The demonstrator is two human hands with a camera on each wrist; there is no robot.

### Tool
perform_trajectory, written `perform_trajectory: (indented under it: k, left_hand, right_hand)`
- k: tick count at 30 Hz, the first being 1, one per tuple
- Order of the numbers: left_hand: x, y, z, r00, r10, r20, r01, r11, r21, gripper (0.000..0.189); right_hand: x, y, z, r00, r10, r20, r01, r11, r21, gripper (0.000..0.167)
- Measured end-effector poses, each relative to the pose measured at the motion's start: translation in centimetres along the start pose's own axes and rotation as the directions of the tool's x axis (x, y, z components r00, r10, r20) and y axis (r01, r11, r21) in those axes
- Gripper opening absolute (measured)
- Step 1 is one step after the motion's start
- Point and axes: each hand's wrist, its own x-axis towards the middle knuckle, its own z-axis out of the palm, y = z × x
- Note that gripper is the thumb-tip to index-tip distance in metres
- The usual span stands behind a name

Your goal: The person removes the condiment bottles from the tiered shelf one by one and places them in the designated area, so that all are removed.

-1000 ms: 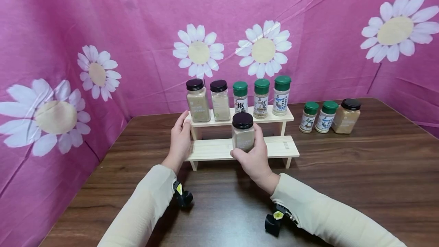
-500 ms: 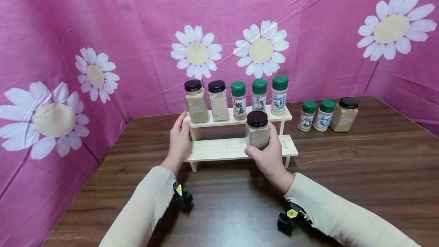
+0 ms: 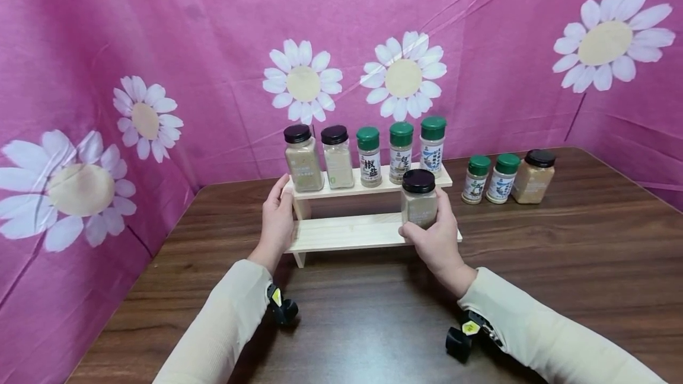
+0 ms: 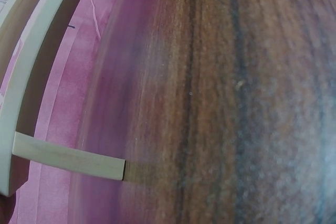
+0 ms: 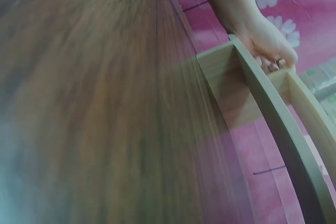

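My right hand (image 3: 440, 245) grips a square spice jar (image 3: 418, 203) with a black lid and pale powder. The jar is upright over the right end of the lower step of a two-tier wooden rack (image 3: 341, 233). My left hand (image 3: 276, 221) holds the rack's left end at the upper step; its curled fingers (image 5: 273, 64) show there in the right wrist view. Along the upper step stand two black-lidded jars (image 3: 305, 165) on the left, then three green-capped shakers (image 3: 370, 162). The left wrist view catches mainly a rack leg (image 4: 71, 156) and the table.
Two green-capped shakers (image 3: 474, 182) and another black-lidded jar (image 3: 535, 179) stand on the brown wooden table (image 3: 560, 253), right of the rack. A pink cloth (image 3: 224, 46) with daisies hangs behind and to both sides.
My right hand has carried the black-lidded jar rightward along the lower step, from its middle to its right end. My left hand stays at the rack's left end.
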Motion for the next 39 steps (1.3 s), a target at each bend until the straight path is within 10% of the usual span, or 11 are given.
perform_trajectory:
  k: [31,39]
  left_hand:
    - [0.0,0.1,0.3,1.0,0.003,0.022,-0.003,1.0,0.015,0.043]
    - [-0.2,0.2,0.2,1.0,0.006,0.029,-0.005,1.0,-0.02,0.043]
  right_hand:
    - [1.6,0.8,-8.0,0.976,0.0,-0.216,-0.018,0.997,-0.079,0.068]
    - [2.5,1.5,-9.8,0.987,0.044,-0.156,-0.078,0.973,-0.215,0.068]
